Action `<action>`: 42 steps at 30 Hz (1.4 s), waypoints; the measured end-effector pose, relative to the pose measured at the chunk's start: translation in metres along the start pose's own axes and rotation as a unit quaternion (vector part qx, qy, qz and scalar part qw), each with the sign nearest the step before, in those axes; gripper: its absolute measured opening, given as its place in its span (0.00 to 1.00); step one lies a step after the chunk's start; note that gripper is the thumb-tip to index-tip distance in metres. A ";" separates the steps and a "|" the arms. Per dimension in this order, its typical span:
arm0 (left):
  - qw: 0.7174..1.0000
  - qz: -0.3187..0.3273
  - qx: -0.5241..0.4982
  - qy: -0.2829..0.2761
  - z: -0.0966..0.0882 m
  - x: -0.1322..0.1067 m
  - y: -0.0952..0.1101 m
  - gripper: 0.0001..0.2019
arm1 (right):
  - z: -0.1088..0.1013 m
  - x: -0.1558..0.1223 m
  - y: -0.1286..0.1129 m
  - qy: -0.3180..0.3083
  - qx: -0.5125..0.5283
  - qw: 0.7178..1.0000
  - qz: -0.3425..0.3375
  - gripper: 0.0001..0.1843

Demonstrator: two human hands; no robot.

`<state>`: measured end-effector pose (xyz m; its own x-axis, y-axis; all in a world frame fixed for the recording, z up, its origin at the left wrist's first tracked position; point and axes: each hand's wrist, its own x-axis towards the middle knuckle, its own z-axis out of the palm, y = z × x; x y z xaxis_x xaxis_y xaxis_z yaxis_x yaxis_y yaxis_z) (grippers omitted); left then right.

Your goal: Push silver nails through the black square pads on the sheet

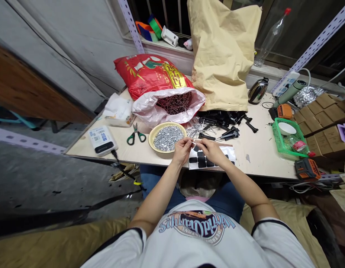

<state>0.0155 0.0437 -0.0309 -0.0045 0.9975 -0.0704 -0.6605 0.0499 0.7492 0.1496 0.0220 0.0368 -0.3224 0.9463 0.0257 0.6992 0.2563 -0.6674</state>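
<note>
My left hand (182,149) and my right hand (210,150) meet at the table's front edge, fingers pinched together on a small thin metal piece (193,143) held between them. Under my right hand lies a white sheet with black pads (228,152). Just left of my left hand stands a yellow bowl (152,133) heaped with small silvery parts. Beyond my hands lie shiny metal pins (195,127) and a heap of black plastic pieces (222,120).
An open plastic bag of reddish rods (175,102), a red sack (150,73), a tall paper bag (222,52), green-handled scissors (135,135), a power bank (102,140), a kettle (257,91), a green basket (276,141), orange tools (306,169) and cardboard boxes (325,116).
</note>
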 end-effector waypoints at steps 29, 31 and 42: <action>0.975 0.011 0.222 -0.011 -0.002 -0.022 -0.009 0.10 | 0.015 -0.075 0.024 -0.091 -0.285 0.945 0.132 0.10; 0.973 0.019 0.229 -0.009 -0.002 -0.023 -0.008 0.11 | 0.016 -0.075 0.025 -0.062 -0.279 0.945 0.157 0.12; 0.965 0.038 0.257 -0.018 0.001 -0.026 -0.003 0.11 | 0.023 -0.074 0.024 -0.003 -0.261 0.934 0.242 0.13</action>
<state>0.0184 0.0175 -0.0304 -0.0051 0.9999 0.0137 -0.1990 -0.0145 0.9799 0.1755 -0.0465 0.0023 0.1100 0.9754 -0.1911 0.9795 -0.1390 -0.1458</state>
